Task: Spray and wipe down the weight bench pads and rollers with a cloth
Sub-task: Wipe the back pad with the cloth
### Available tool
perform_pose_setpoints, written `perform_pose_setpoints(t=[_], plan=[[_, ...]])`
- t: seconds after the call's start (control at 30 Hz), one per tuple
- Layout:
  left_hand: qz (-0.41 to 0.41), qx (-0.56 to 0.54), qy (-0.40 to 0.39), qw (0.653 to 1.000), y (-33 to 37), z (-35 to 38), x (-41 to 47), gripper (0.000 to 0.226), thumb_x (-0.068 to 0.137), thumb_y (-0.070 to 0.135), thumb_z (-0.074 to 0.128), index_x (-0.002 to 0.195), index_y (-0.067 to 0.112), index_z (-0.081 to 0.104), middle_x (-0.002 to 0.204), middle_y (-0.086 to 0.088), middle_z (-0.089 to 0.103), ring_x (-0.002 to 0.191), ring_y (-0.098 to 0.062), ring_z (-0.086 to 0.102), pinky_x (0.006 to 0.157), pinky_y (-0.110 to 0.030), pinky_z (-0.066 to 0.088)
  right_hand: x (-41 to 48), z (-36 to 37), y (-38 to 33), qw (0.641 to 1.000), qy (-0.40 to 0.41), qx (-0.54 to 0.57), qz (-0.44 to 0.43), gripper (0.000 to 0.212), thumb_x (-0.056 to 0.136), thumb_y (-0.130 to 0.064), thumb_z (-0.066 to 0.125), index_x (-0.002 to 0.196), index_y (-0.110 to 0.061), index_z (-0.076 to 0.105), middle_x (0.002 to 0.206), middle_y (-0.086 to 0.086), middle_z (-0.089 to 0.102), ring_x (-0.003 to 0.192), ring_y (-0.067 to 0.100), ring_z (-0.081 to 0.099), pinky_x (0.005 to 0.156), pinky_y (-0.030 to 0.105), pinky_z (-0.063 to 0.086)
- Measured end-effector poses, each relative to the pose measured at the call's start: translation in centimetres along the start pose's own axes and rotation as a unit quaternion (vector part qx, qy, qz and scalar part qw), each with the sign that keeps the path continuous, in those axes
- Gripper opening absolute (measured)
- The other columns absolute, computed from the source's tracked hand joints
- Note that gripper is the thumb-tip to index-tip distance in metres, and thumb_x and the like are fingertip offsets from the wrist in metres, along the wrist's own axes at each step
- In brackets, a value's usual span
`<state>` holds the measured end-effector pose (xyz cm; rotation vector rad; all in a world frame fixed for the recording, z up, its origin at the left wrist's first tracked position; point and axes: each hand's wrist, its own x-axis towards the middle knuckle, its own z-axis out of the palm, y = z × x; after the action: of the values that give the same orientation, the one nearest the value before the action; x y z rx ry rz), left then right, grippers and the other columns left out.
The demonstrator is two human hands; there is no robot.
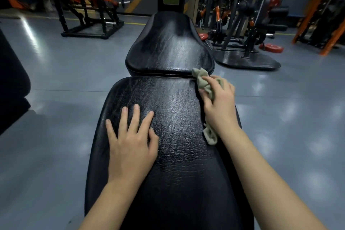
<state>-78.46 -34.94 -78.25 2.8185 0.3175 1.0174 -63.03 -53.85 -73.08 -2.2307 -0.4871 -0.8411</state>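
**Position.** The cloth (201, 79) is a crumpled olive-grey rag. It lies on the near pad (177, 145) at that pad's 1 o'clock corner, just beside the seam (162, 75) that divides it from the far pad (168, 46). A loose tail of the cloth shows below the wrist, at the pad's 3 o'clock edge.

**Hands.** The right hand (220, 104) holds the cloth, with fingers curled over the bunched part and pressing it onto the pad. The left hand (130, 142) lies palm down on the 9 o'clock half of the near pad. Its fingers are straight and spread, and it holds nothing.

**Handling (judgement).**
- Cloth: light, soft and shapeless. It is likely to fold or creep out from under a flat palm. Take hold at the middle and gather the slack inside the fingers. The trailing tail may drag along the pad edge, so tuck it in.
- Pads: black covering with a leather-like grain and a sheen. Expect a firm cushion that gives slightly under pressure. Any sprayed patch is likely to be slick, so place the bracing hand on a dry section.
- Bench: appears heavy and stable. It does not need lifting, and the flat hand serves only as a brace.

**Not determinable.** It cannot be told whether the sheen is spray or reflected light. No spray bottle and no rollers are in view.
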Motion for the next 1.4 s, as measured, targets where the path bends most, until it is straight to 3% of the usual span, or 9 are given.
perform_pose_setpoints(t=[0.37, 0.43, 0.53, 0.6, 0.77, 0.97, 1.1, 1.3, 1.4], plan=[[0.006, 0.015, -0.007, 1.0, -0.1, 0.0, -0.1, 0.054, 0.096, 0.032, 0.038, 0.146, 0.02, 0.056, 0.159, -0.014, 0.041, 0.151, -0.036, 0.031, 0.118, -0.071, 0.019, -4.1, 0.6, -5.3, 0.982, -0.098, -0.046, -0.156, 0.025, 0.091, -0.035, 0.068, 0.114, -0.024, 0.065, 0.105, 0.003, 0.057, 0.098, 0.027, 0.046, 0.084, 0.04, 0.041], [0.006, 0.015, -0.01, 1.0, -0.2, 0.0, 0.0, 0.054, 0.096, 0.033, 0.037, 0.146, 0.02, 0.056, 0.159, -0.014, 0.041, 0.151, -0.036, 0.031, 0.118, -0.071, 0.019, -2.1, 0.6, -2.7, 0.992, -0.039, -0.067, -0.101, 0.026, 0.092, -0.031, 0.07, 0.117, -0.025, 0.066, 0.107, 0.008, 0.059, 0.101, 0.032, 0.047, 0.087, 0.041, 0.039], [0.004, 0.014, -0.006, 1.0, -0.1, 0.0, -0.1, 0.052, 0.097, 0.032, 0.041, 0.145, 0.021, 0.057, 0.159, -0.013, 0.042, 0.151, -0.035, 0.031, 0.118, -0.07, 0.02, 1.0, -0.6, 1.5, 0.993, 0.06, -0.074, 0.071, 0.03, 0.096, -0.033, 0.064, 0.123, -0.02, 0.066, 0.117, 0.014, 0.058, 0.106, 0.038, 0.047, 0.092, 0.039, 0.034], [0.003, 0.009, -0.001, 1.0, -0.2, 0.0, 0.0, 0.051, 0.096, 0.031, 0.044, 0.143, 0.021, 0.058, 0.158, -0.012, 0.042, 0.151, -0.035, 0.032, 0.118, -0.069, 0.02, 1.1, -0.9, 1.7, 0.988, 0.072, -0.078, 0.109, 0.034, 0.098, -0.037, 0.059, 0.124, -0.016, 0.064, 0.12, 0.014, 0.057, 0.108, 0.035, 0.046, 0.094, 0.037, 0.033], [-0.006, 0.005, 0.009, 1.0, 0.0, 0.1, 0.1, 0.049, 0.094, 0.029, 0.047, 0.14, 0.02, 0.062, 0.157, -0.012, 0.045, 0.149, -0.035, 0.035, 0.119, -0.068, 0.019, -2.1, -0.3, -1.5, 0.988, 0.045, -0.145, 0.004, 0.03, 0.091, -0.034, 0.064, 0.111, -0.011, 0.064, 0.103, 0.016, 0.054, 0.095, 0.034, 0.047, 0.082, 0.042, 0.04], [-0.003, -0.002, 0.007, 1.0, -0.2, -0.1, 0.1, 0.051, 0.095, 0.032, 0.044, 0.141, 0.021, 0.06, 0.157, -0.012, 0.045, 0.149, -0.034, 0.034, 0.119, -0.068, 0.019, -5.0, 1.0, -5.8, 0.988, -0.062, -0.114, -0.088, 0.03, 0.095, -0.031, 0.062, 0.123, -0.019, 0.059, 0.117, 0.01, 0.05, 0.102, 0.029, 0.041, 0.082, 0.04, 0.037], [0.0, -0.023, -0.016, 1.0, -0.5, -0.3, 0.1, 0.052, 0.097, 0.037, 0.04, 0.143, 0.024, 0.058, 0.159, -0.009, 0.043, 0.151, -0.031, 0.032, 0.12, -0.066, 0.018, -5.2, 1.0, -5.8, 0.983, -0.073, -0.092, -0.14, 0.027, 0.098, -0.028, 0.062, 0.124, -0.024, 0.061, 0.117, 0.007, 0.053, 0.101, 0.029, 0.042, 0.082, 0.041, 0.038], [0.008, -0.037, -0.033, 0.999, -2.2, -2.0, 1.5, 0.051, 0.093, 0.055, 0.041, 0.132, 0.037, 0.068, 0.15, 0.001, 0.055, 0.142, -0.023, 0.048, 0.111, -0.057, 0.035, 0.8, -1.6, 2.9, 0.987, 0.038, -0.139, 0.069, 0.041, 0.091, -0.03, 0.053, 0.129, -0.018, 0.061, 0.119, 0.021, 0.056, 0.107, 0.042, 0.05, 0.09, 0.042, 0.035], [0.034, -0.049, -0.02, 0.998, -3.0, -1.7, 1.3, 0.048, 0.093, 0.053, 0.044, 0.132, 0.038, 0.067, 0.15, 0.003, 0.054, 0.141, -0.022, 0.047, 0.109, -0.055, 0.032, 0.5, -2.1, 3.6, 0.988, 0.046, -0.11, 0.096, 0.045, 0.095, -0.039, 0.05, 0.131, -0.015, 0.06, 0.12, 0.021, 0.058, 0.109, 0.04, 0.048, 0.096, 0.04, 0.034]])
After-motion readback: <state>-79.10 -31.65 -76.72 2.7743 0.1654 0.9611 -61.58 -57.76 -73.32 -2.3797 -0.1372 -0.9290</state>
